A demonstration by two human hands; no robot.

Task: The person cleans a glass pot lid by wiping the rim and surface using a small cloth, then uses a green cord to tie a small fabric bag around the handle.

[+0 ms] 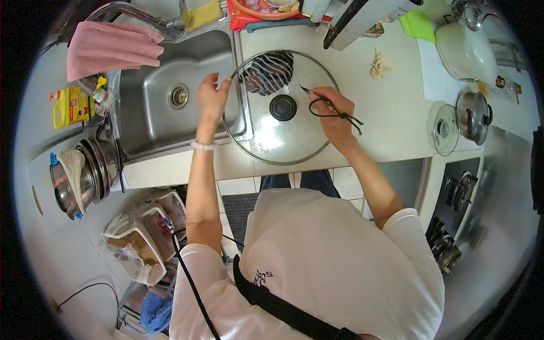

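Observation:
A large round glass pot lid (280, 140) with a metal rim and a black knob (283, 108) lies on the counter, its left side over the sink's edge. My left hand (213, 95) is at the lid's left rim with thumb and fingers apart; whether the thumb touches the rim is unclear. In my right hand (338, 108), over the lid's right part, is a slim pointed metal tool (304, 89), its tip toward the knob. A dark green cord loop (340, 114) hangs from that hand. A crumpled dark striped cloth (272, 74) shows within the lid's upper left.
To the left is a stainless steel sink (153, 123) with a tap (127, 10) and a pink towel (112, 49). An orange basket (263, 15) stands behind the lid. A smaller glass lid (445, 129) and a steel pot (472, 119) are at the right.

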